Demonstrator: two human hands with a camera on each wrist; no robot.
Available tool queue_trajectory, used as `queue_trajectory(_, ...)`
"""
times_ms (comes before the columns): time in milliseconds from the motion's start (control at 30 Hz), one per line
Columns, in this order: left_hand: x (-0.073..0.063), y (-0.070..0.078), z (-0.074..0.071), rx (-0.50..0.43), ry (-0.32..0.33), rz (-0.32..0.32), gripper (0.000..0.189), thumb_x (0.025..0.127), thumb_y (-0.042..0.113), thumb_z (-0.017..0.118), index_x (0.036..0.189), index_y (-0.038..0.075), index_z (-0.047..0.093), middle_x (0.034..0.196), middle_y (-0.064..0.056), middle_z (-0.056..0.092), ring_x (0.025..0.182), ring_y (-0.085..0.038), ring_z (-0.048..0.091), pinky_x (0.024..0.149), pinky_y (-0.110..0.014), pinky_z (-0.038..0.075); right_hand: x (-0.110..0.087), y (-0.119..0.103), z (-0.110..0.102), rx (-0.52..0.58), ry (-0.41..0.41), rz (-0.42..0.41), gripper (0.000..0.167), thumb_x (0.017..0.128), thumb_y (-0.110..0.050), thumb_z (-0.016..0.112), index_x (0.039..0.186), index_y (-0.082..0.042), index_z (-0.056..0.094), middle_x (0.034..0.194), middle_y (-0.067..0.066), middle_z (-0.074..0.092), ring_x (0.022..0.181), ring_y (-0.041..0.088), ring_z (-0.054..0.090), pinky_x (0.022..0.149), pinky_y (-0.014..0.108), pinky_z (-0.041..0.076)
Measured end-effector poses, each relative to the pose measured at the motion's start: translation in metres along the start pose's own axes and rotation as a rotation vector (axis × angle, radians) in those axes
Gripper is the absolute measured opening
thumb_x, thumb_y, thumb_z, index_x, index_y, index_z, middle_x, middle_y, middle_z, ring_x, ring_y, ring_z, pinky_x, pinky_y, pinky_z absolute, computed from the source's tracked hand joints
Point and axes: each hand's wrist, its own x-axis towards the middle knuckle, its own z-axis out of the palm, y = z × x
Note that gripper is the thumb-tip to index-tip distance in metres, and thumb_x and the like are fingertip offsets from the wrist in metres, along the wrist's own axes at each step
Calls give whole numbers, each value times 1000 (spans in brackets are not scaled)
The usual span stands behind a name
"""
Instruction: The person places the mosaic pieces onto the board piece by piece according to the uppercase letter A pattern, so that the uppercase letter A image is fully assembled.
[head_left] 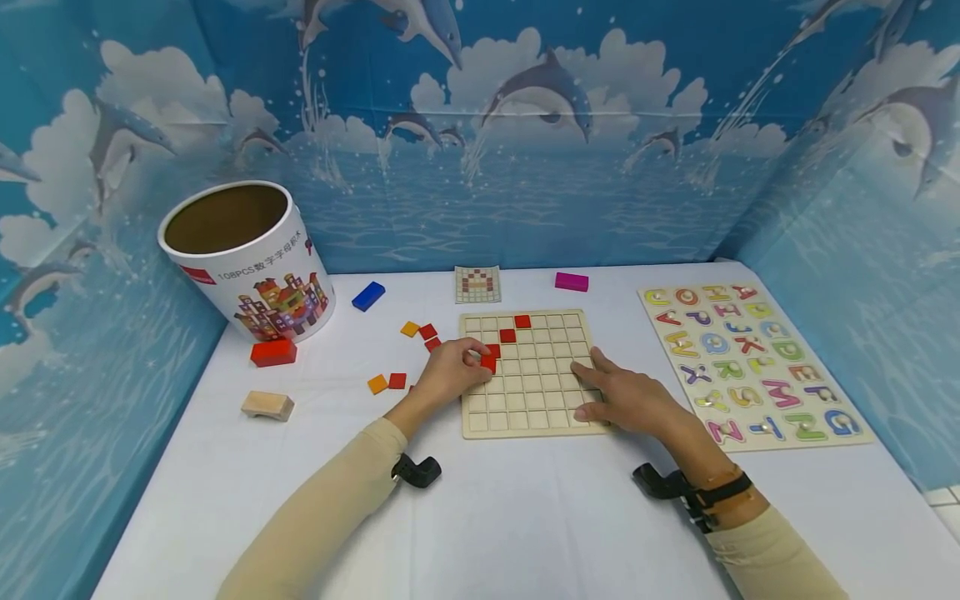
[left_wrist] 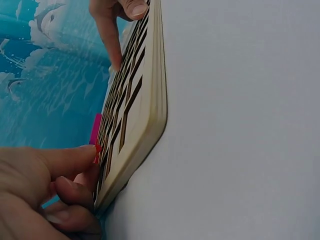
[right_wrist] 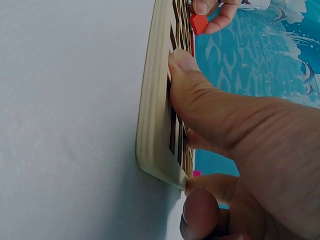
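My left hand (head_left: 444, 375) pinches a red square tile (right_wrist: 199, 23) between thumb and fingertip, right over the left part of a wooden grid board (head_left: 525, 423). Three other red tiles lie on the board in a diagonal, stepping up to the top red tile (head_left: 522, 321). At the board's right side rests my right hand (head_left: 633, 400), its thumb and a straight finger touching the top face, as the left wrist view also shows. Left of the board lie several loose red tiles (head_left: 397, 381) and orange tiles (head_left: 377, 384), some partly hidden by my left hand.
A small patterned card (head_left: 477, 285) lies behind the board, with a magenta block (head_left: 572, 282) to its right. To the left are a blue block (head_left: 368, 296), a red block (head_left: 273, 352), a wooden block (head_left: 267, 405) and a large tub (head_left: 277, 275). An alphabet puzzle board (head_left: 750, 367) lies at the right.
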Motion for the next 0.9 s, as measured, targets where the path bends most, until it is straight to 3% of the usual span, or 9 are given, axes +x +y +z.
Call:
queue_trajectory(433,0,2,6,77,8,42,35,88,19,81,120,12,71,76,0,61,73,-15,56,67,-30,46,-1,-1,1,-4,14,-5,86,89,-57,69,157,-15,40,165,26,19,139,51,42,93,63,48)
queue_trajectory(667,-4,1,1,11,-6,42,33,91,15,76,123,15,70,92,0,65,87,-19,59,75,-31,51,-1,0,1,-2,13,-7,86,89,-58,69,158,-15,39,165,27,19,139,51,42,94,63,48)
queue_trajectory(900,-6,-2,-14,-27,-38,48,35,94,18,72,129,16,68,100,2,68,87,-17,61,72,-29,53,0,0,2,0,11,-6,87,89,-58,69,158,-15,39,165,27,18,139,51,42,94,64,47)
